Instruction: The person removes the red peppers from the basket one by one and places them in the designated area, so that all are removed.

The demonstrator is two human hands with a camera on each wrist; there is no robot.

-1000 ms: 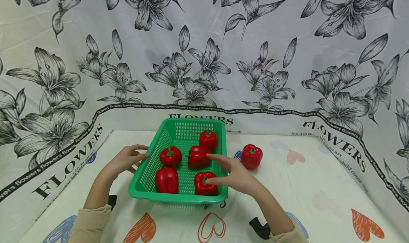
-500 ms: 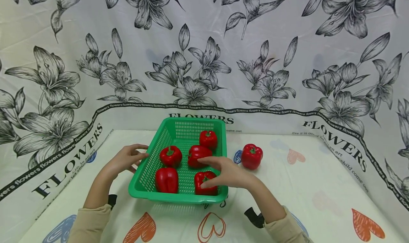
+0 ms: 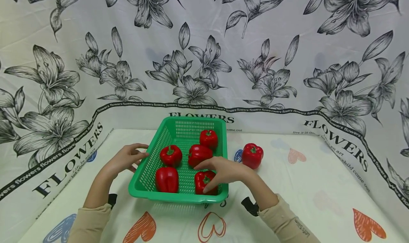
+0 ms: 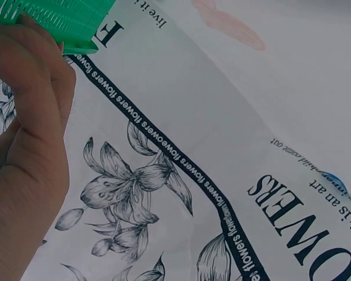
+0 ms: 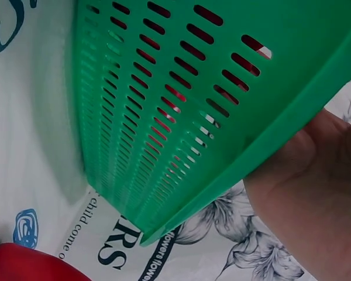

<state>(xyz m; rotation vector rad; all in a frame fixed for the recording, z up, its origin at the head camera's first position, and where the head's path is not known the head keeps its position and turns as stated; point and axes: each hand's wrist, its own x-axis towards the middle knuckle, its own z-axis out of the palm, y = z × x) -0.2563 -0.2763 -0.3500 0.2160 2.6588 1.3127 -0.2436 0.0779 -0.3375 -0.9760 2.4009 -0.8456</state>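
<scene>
A green plastic basket (image 3: 172, 198) holds several red bell peppers. My right hand (image 3: 227, 170) reaches over its right rim. Thumb and fingers are spread about the front-right bell pepper (image 3: 200, 182), partly covering it; whether they touch it I cannot tell. In the right wrist view, the perforated basket wall (image 5: 181, 70) hides the fingertips and most of the peppers. My left hand (image 3: 125, 158) is at the left rim, its bent fingers against the basket's outer side. In the left wrist view, that hand (image 4: 32, 117) is beside the basket's edge (image 4: 82, 47).
One more red bell pepper (image 3: 252, 156) stands on the table to the right of the basket. A heart-printed white cloth (image 3: 313, 189) covers the table. Behind it hangs a white curtain (image 3: 204, 8) with flower drawings.
My right hand has moved left and down, from over the basket's right rim to the front-right bell pepper. The left hand and the basket have stayed in place.
</scene>
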